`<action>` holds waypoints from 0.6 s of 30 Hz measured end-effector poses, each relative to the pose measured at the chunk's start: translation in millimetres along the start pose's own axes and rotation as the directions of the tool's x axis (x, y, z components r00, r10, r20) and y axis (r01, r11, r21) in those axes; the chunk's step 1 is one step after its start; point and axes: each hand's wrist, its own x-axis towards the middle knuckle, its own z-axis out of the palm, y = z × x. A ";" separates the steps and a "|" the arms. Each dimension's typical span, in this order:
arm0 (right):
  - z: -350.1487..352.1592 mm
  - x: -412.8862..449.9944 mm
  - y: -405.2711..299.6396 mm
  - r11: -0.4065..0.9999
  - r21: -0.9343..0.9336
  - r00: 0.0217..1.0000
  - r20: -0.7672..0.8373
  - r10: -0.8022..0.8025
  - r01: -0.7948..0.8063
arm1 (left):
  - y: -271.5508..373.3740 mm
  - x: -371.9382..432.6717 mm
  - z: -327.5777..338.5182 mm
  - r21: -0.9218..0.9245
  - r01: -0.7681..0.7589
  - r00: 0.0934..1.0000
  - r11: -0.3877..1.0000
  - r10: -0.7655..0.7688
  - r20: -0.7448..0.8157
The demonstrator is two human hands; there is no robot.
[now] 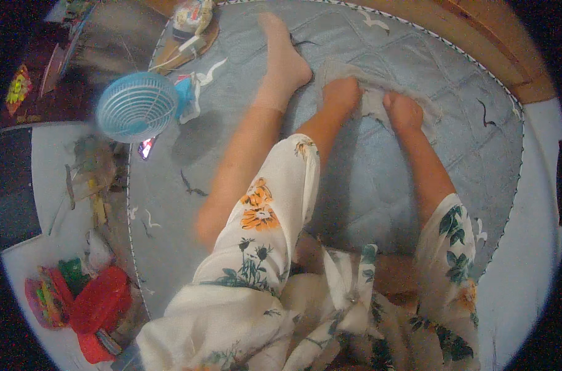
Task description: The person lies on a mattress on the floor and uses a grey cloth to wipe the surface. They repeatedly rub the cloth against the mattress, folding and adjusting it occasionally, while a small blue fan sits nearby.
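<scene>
Both of my hands grip a thin pale cloth over the grey quilted mattress cover. My left hand is closed on its left part, with some of the fabric spread beyond the knuckles. A short distance to the right, my right hand is closed on it in a fist. A strip of cloth hangs between the two fists. Its full outline is hard to tell against the cover. My outstretched leg lies left of my left forearm, the foot in a pale sock.
A small blue fan stands at the left, with a lit phone screen below it. A wooden board holding a packet lies at the upper left. Red bags rest beyond the mattress at lower left.
</scene>
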 end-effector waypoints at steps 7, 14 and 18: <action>1.4 -81.1 -2.6 0.999 0.048 0.992 0.128 -0.006 0.000 | -4.2 -84.9 4.7 -0.032 -0.104 0.985 0.994 0.108 0.132; -16.2 -165.4 31.0 0.979 0.067 0.925 0.320 -0.203 0.191 | 1.7 -181.4 36.7 -0.057 -0.174 0.963 0.983 0.182 0.201; -34.0 -217.7 95.5 0.955 -0.042 0.821 0.523 -0.230 0.294 | 46.6 -229.1 43.0 -0.120 -0.240 0.901 0.963 0.267 0.343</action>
